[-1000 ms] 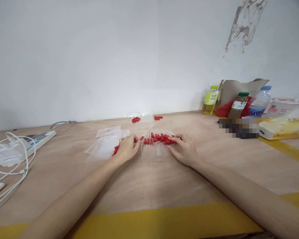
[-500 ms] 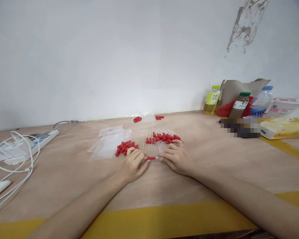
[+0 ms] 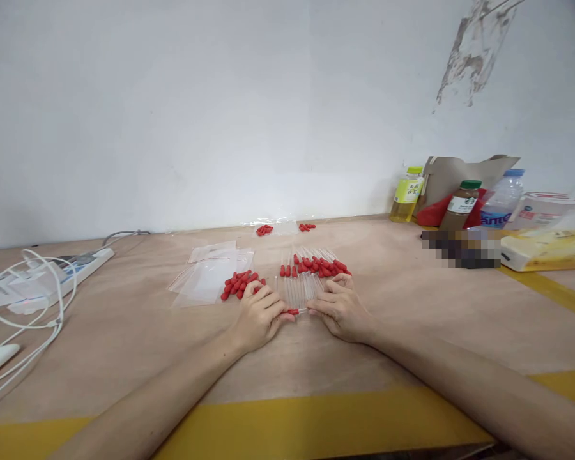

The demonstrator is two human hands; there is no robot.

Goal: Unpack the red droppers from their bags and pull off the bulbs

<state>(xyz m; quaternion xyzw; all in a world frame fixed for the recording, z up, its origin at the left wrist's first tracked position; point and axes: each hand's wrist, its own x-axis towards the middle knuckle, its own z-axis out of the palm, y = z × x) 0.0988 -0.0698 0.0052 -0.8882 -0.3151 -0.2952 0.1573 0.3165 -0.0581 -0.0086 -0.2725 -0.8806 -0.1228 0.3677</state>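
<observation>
My left hand (image 3: pixel 263 314) is closed on a red rubber dropper bulb (image 3: pixel 293 312), whose end shows past the thumb. Facing it, my right hand (image 3: pixel 341 308) pinches a clear glass dropper tube (image 3: pixel 303 311); the tube's end meets the bulb. Just beyond both hands lies a row of bare clear tubes (image 3: pixel 294 291). Behind that row rest several droppers with red bulbs (image 3: pixel 319 264) fitted, their tubes pointing away from me. A pile of loose red bulbs (image 3: pixel 239 283) sits beyond my left hand, partly hidden by it.
Clear zip bags (image 3: pixel 206 275) lie left of the pile. More red bulbs (image 3: pixel 264 230) rest in clear plastic by the wall. A power strip (image 3: pixel 84 275) with white cables stands left. Bottles (image 3: pixel 406 195), a bag (image 3: pixel 464 169) and a tissue pack (image 3: pixel 546 249) stand at the right.
My left fingers have moved right along the bulb, covering more of it. Both hands, with the bulb and tube, have come slightly nearer to me.
</observation>
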